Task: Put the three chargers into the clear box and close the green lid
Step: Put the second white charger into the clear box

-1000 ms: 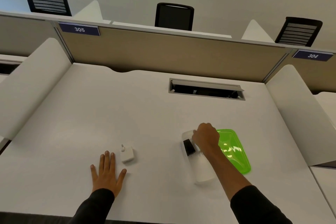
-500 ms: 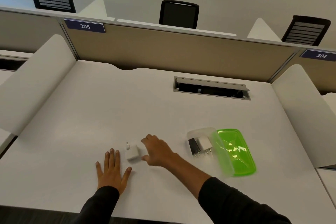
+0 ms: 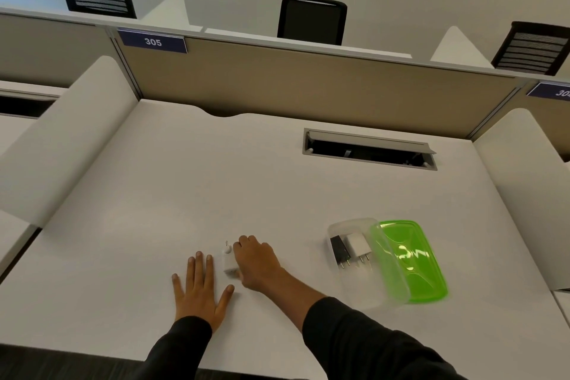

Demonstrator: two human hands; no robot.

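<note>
1. Your left hand (image 3: 199,287) lies flat on the white table (image 3: 185,179), palm down, fingers spread, holding nothing.
2. Your right hand (image 3: 257,262) has its fingers curled round the white charger (image 3: 228,261), which sits on the table just beside your left fingertips; whether it is lifted clear of the table cannot be told.
3. The clear box (image 3: 367,262) lies open to your right, well apart from both hands.
4. Inside it lie a black charger (image 3: 339,248) and a second white charger (image 3: 357,244), side by side, prongs towards you.
5. The green lid (image 3: 410,259) rests touching the box's right side, not on top.
</note>
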